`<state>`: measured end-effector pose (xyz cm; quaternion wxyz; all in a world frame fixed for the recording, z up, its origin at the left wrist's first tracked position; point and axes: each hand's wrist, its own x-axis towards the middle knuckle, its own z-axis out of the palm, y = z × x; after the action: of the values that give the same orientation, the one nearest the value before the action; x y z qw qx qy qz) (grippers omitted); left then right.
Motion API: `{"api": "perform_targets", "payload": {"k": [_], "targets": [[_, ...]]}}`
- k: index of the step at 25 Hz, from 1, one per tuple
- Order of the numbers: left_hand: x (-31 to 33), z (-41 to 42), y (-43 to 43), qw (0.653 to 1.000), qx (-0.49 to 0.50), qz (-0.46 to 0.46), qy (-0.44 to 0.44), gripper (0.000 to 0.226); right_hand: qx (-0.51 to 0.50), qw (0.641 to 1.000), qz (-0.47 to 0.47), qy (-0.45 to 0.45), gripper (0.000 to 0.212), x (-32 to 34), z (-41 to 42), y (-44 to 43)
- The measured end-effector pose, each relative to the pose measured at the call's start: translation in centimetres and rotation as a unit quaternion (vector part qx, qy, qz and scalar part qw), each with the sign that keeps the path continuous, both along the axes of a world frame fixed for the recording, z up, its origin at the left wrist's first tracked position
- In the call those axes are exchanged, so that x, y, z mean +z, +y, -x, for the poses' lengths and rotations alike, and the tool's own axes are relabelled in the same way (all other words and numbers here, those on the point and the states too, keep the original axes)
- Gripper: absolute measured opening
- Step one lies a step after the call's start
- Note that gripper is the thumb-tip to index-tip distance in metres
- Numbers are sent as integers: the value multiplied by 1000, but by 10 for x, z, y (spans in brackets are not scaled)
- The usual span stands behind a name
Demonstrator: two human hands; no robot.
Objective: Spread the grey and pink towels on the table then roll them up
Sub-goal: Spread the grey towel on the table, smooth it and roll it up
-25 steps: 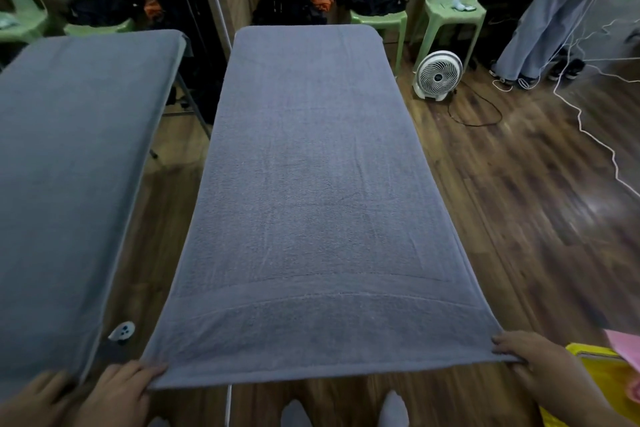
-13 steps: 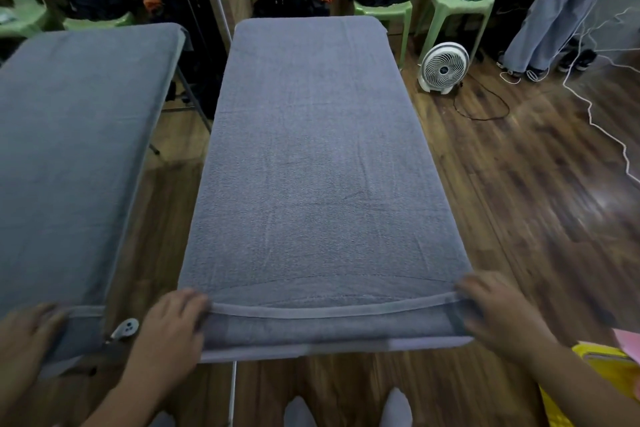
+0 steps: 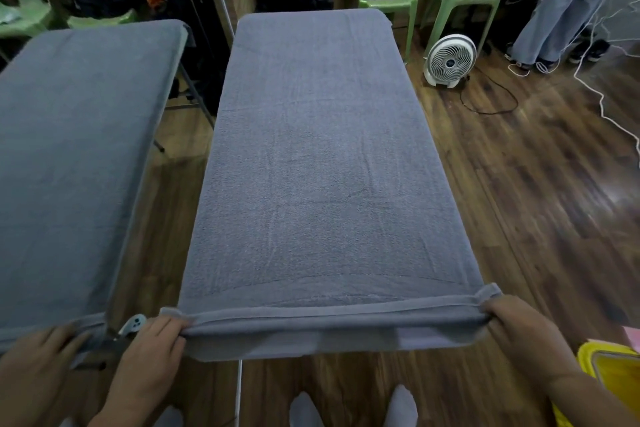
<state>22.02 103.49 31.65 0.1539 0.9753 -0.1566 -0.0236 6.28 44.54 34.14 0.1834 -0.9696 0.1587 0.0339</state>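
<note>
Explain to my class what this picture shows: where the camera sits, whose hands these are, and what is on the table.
There is no machine here. The camera is worn on a person's head and looks forward and down, so the hands at the bottom are the wearer's own. A grey towel lies spread along a narrow table. The left hand and the right hand each grip one end of the towel's near edge, which is turned over into the first fold of a roll. The mirror on the left repeats the scene, so the extra hand there is a reflection. A white fan stands on the wooden floor beyond.
</note>
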Motion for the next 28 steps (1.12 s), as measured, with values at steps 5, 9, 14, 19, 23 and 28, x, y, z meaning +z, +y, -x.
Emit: {"api": "perform_targets", "payload": {"k": [5,9,14,19,23,28], "targets": [[20,-44,-9,1000,-11,-12,24,17,-18,997,-49,61,12,33,-44,-19],[21,-96,-25,997,25,-72,10,18,-5,998,3,70,45,18,-90,-51],[6,-52,-33,990,-65,-117,-39,52,98,989,105,-14,32,14,-70,-15],[-5,-61,-27,993,-28,-118,-5,49,22,993,114,-5,49,-19,-56,-15],[2,-56,-22,995,-34,-92,-20,24,28,997,67,-10,31,-18,-50,-26],[16,-42,-6,994,-45,-82,-48,18,37,998,-5,54,26,6,-41,-42]]}}
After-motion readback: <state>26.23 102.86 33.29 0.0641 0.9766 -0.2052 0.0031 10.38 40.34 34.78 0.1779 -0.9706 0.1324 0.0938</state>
